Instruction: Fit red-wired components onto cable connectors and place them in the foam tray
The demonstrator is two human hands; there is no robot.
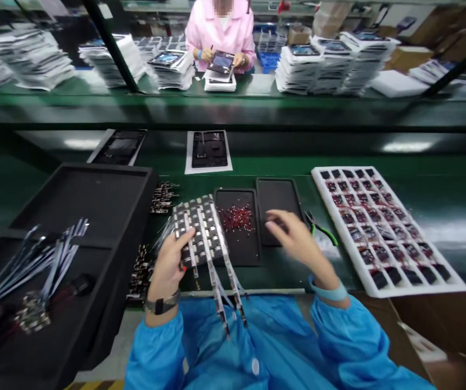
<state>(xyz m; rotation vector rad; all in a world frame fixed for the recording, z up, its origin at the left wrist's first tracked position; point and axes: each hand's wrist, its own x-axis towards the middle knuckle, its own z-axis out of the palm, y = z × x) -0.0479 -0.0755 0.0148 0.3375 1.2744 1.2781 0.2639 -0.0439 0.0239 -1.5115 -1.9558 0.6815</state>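
Observation:
My left hand point(170, 259) grips the near left edge of a flat black sheet of small components point(200, 230), thumb on top. Long strips point(219, 290) hang from the sheet's lower edge over my blue smock. The sheet is tilted above the bench. My right hand point(293, 235) hovers over a black shallow tray point(278, 200), fingers slightly bent and apart, with nothing visible in them. Left of that tray, a second black tray point(244, 252) holds a pile of tiny red parts point(238, 218). Green-handled pliers point(322, 230) lie just right of my right hand.
A white foam tray point(365, 265) with rows of black parts with red wires stands at right. Large black bins point(90, 200) with flat cables and small boards fill the left. Two tablet housings point(211, 149) lie beyond. Across the bench, a person in pink point(200, 27) handles a tablet among stacks.

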